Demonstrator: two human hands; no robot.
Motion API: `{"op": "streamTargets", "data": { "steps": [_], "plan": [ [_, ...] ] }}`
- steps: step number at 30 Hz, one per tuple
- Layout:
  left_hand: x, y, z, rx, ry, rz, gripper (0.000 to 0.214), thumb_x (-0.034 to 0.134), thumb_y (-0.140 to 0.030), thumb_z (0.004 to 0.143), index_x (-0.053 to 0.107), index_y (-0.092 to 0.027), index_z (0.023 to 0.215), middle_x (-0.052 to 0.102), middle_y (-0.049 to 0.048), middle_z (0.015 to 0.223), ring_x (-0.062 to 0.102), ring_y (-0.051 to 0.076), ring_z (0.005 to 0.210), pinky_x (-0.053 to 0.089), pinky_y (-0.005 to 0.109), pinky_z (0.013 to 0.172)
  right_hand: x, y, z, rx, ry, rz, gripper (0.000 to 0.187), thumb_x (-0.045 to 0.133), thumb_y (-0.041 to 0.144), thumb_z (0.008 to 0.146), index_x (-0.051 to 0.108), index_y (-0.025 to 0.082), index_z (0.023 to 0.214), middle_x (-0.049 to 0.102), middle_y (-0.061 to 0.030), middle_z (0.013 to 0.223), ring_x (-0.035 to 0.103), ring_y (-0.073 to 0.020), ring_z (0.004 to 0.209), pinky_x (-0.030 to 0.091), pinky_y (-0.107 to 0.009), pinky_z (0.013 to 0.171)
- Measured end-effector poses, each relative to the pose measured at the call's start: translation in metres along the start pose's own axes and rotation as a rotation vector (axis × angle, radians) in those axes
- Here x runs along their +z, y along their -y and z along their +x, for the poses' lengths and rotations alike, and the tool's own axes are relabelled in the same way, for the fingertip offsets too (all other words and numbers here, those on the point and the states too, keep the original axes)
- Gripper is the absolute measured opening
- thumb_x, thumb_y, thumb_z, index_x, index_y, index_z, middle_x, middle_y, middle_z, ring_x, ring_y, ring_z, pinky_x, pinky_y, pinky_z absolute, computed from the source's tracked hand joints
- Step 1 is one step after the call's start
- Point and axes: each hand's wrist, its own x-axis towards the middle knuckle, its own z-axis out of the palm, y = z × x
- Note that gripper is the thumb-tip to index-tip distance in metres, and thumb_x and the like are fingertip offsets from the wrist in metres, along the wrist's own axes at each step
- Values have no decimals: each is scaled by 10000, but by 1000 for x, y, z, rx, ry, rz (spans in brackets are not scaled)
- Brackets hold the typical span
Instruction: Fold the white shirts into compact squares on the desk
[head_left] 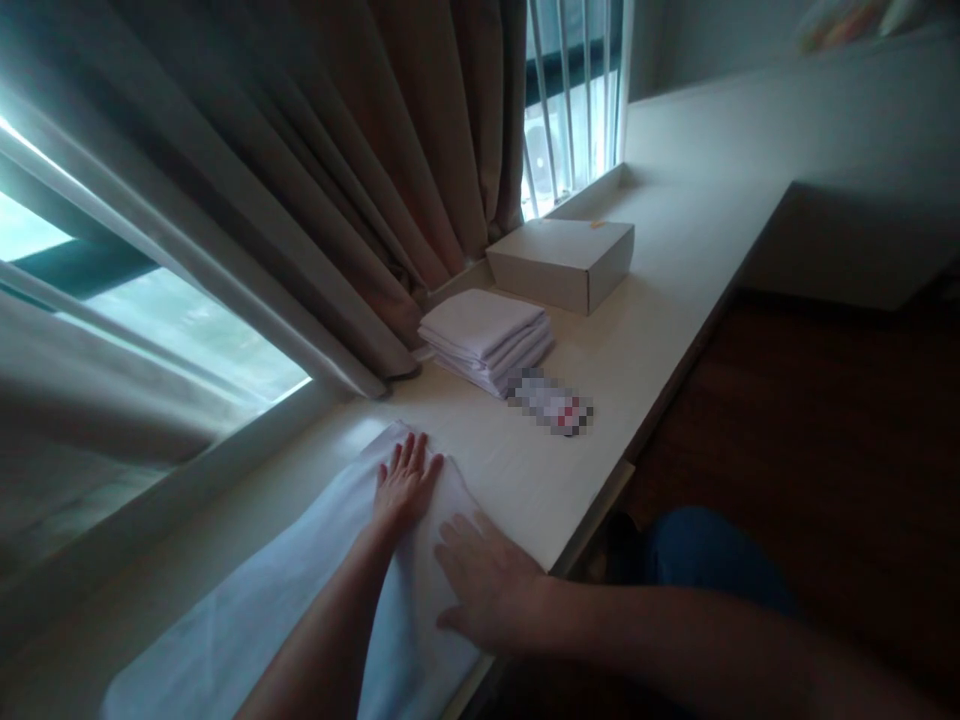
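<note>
A long white cloth (247, 610) lies flat on the pale counter (652, 300) in front of me. My left hand (405, 485) rests palm down on the cloth's far end, fingers stretched out and together. My right hand (487, 585) lies flat on the cloth's near right edge, fingers spread. Neither hand grips anything.
A stack of folded white cloths (487, 338) sits further along the counter, with a closed white cardboard box (562, 260) behind it and a small blurred item (551, 402) in front. Curtains (337, 170) and a window run along the left. The counter's right edge drops to a dark floor (810, 430).
</note>
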Motion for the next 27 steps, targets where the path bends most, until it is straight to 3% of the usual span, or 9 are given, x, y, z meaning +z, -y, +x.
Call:
{"op": "streamTargets", "data": {
  "steps": [4,10,16,18,21,24,27],
  "plan": [
    [-1,16,25,6,-22,26,647,151,-603,921,116,-343,1512,77,6,1604,114,299,1458,212,545,1122,-4,0,0,2,27,-17,732,364,593,939,377,54,1435,270,-175,1529,115,-300,1448,101,-492,1188],
    [4,35,54,2,-59,-21,699,173,-622,910,99,-292,1521,107,31,1602,116,326,1454,197,568,1120,-4,-1,-1,-16,13,-76,708,354,556,957,339,50,1452,219,-163,1550,73,-294,1453,106,-490,1191],
    [-7,34,55,27,-76,-84,720,194,-612,916,91,-244,1526,102,44,1601,90,295,1461,170,529,1150,-4,2,1,-44,6,-177,680,334,529,969,360,33,1433,249,-187,1537,100,-320,1447,105,-507,1184],
    [-17,36,38,58,-177,-82,721,212,-586,928,91,-203,1527,98,66,1601,80,265,1465,154,488,1165,-3,5,2,-43,10,-215,662,340,511,970,383,25,1417,274,-199,1525,125,-339,1440,103,-527,1177],
    [-28,56,-13,88,-298,-48,673,219,-529,950,146,-178,1520,178,82,1588,102,218,1466,145,448,1175,-2,10,5,-38,30,-255,647,368,515,958,427,34,1387,335,-212,1493,186,-359,1421,138,-561,1153],
    [-24,99,-82,74,-235,43,610,236,-510,954,233,-242,1502,205,61,1583,98,224,1467,148,484,1167,-3,16,15,-33,38,-275,619,468,518,915,499,49,1317,418,-234,1428,297,-382,1360,211,-598,1102],
    [-12,147,-140,-38,-130,122,582,251,-529,943,267,-317,1485,127,48,1600,49,286,1468,155,588,1129,-5,20,35,13,52,-251,491,561,506,868,618,87,1117,588,-216,1203,493,-355,1156,333,-576,1015]
  ]
}}
